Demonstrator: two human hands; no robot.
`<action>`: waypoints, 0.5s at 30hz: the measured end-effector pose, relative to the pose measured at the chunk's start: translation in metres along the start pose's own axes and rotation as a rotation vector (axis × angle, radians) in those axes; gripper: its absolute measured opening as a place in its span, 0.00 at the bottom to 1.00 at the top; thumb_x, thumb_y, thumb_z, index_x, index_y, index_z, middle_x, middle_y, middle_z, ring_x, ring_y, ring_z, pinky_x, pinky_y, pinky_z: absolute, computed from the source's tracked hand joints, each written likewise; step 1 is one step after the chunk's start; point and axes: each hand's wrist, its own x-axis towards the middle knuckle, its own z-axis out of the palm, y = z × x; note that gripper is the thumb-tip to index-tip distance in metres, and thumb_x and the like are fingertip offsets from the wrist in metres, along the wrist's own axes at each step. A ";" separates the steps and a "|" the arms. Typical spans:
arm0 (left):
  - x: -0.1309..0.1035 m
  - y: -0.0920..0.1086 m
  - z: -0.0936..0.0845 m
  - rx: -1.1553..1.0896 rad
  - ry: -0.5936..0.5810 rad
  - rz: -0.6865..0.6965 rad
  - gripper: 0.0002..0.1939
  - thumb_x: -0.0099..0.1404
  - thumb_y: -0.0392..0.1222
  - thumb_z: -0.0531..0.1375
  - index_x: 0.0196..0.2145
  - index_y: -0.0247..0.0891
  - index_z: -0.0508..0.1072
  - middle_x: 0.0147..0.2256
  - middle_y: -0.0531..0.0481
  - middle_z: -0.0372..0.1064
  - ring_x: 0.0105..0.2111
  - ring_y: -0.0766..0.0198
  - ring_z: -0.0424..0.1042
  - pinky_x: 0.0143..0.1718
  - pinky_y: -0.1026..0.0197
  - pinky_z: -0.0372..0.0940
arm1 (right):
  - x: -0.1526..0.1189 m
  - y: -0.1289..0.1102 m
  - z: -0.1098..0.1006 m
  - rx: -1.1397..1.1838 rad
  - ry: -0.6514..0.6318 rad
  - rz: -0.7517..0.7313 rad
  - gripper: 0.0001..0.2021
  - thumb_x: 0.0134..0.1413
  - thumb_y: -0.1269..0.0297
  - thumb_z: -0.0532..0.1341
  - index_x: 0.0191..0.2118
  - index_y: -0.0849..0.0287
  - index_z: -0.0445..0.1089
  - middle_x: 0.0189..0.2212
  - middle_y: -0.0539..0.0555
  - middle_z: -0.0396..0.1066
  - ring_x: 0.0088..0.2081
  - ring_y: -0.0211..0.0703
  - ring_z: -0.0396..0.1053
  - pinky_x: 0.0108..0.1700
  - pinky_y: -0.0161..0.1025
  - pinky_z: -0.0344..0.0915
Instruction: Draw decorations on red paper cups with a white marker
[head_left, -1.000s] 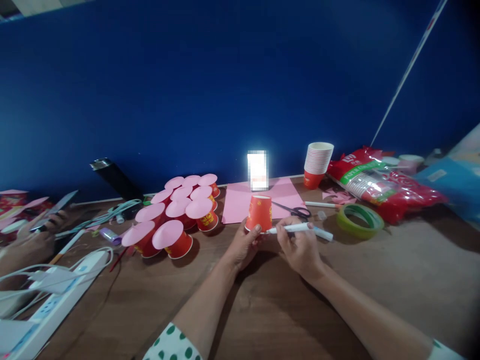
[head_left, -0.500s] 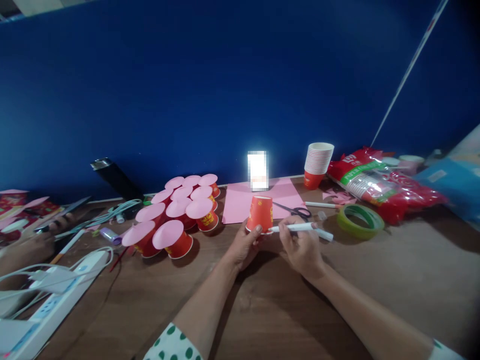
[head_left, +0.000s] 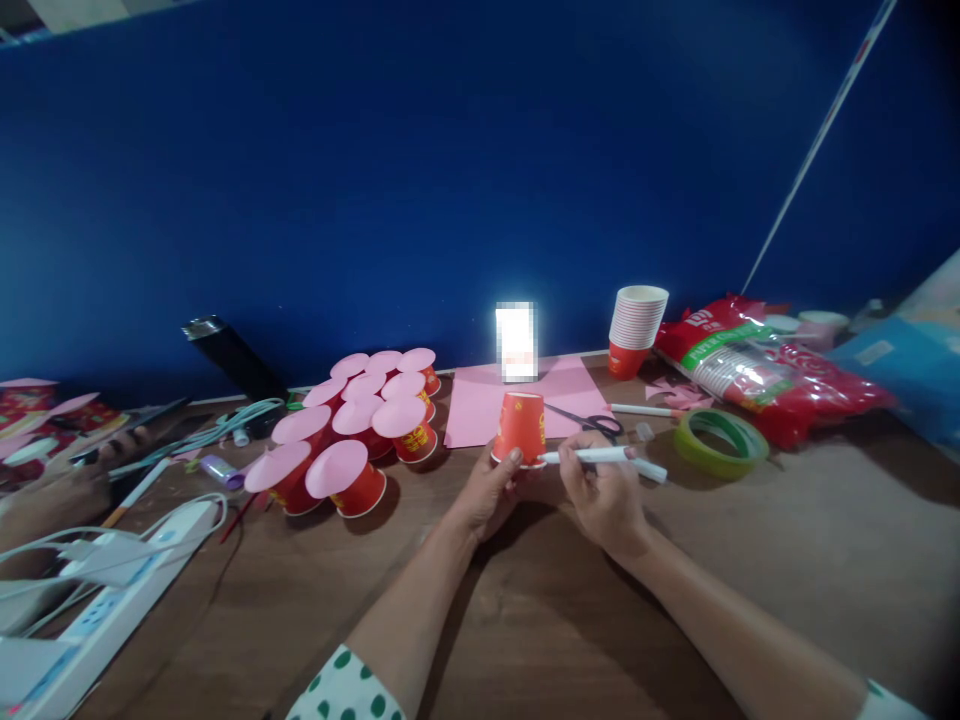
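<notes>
My left hand (head_left: 487, 492) holds a red paper cup (head_left: 520, 425) upside down, with the thumb near its rim. A white pen (head_left: 596, 455) is gripped in my right hand (head_left: 606, 490), its tip at the lower right side of the cup. Behind the cup lies a pink sheet (head_left: 474, 405), with black-handled scissors (head_left: 604, 424) on its right edge. Left of my hands stand several upturned red cups (head_left: 362, 492) topped with pink paper cones (head_left: 336, 468). A second white marker or cap (head_left: 651, 470) rests just beyond my right hand.
On the right are stacked cups (head_left: 637, 325), a tape roll (head_left: 720, 443) and a red cup package (head_left: 735, 365). A lit, blurred screen (head_left: 517, 342) stands at the back. At left are a black bottle (head_left: 232, 355), a power strip (head_left: 112, 590) and another person's hand (head_left: 75, 485).
The cup in my left hand has turned slightly, shifting its yellow print. Both hands stay in nearly the same place.
</notes>
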 end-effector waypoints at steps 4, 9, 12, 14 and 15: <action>0.001 0.000 -0.001 -0.013 0.014 0.023 0.25 0.53 0.44 0.66 0.48 0.39 0.67 0.38 0.47 0.72 0.36 0.64 0.72 0.41 0.60 0.65 | 0.000 -0.001 0.000 -0.015 -0.050 0.001 0.09 0.59 0.66 0.51 0.27 0.57 0.62 0.23 0.51 0.69 0.27 0.41 0.66 0.34 0.38 0.61; 0.001 -0.001 -0.003 -0.001 0.008 0.027 0.24 0.53 0.45 0.66 0.46 0.38 0.68 0.39 0.46 0.72 0.37 0.63 0.71 0.42 0.60 0.64 | 0.001 -0.001 0.000 -0.008 -0.044 0.011 0.09 0.59 0.67 0.51 0.27 0.57 0.62 0.23 0.51 0.68 0.27 0.40 0.66 0.34 0.37 0.60; 0.000 -0.002 -0.004 0.015 -0.030 0.046 0.25 0.50 0.43 0.68 0.46 0.38 0.68 0.38 0.47 0.71 0.35 0.64 0.71 0.40 0.61 0.63 | 0.001 -0.001 0.000 -0.003 -0.053 0.013 0.09 0.59 0.67 0.52 0.27 0.58 0.62 0.23 0.51 0.69 0.27 0.40 0.66 0.35 0.37 0.60; 0.000 -0.003 -0.004 0.024 -0.047 0.048 0.27 0.50 0.41 0.68 0.48 0.39 0.68 0.37 0.48 0.71 0.34 0.66 0.71 0.40 0.62 0.63 | 0.000 -0.001 0.001 0.004 -0.050 0.013 0.09 0.59 0.67 0.52 0.27 0.58 0.63 0.23 0.51 0.69 0.27 0.39 0.65 0.35 0.36 0.60; 0.001 -0.003 -0.004 0.024 -0.048 0.047 0.27 0.50 0.40 0.68 0.48 0.39 0.67 0.36 0.48 0.71 0.33 0.66 0.71 0.40 0.62 0.62 | 0.000 -0.001 0.001 0.007 -0.048 0.013 0.09 0.59 0.67 0.52 0.27 0.58 0.63 0.23 0.51 0.69 0.27 0.39 0.65 0.35 0.36 0.60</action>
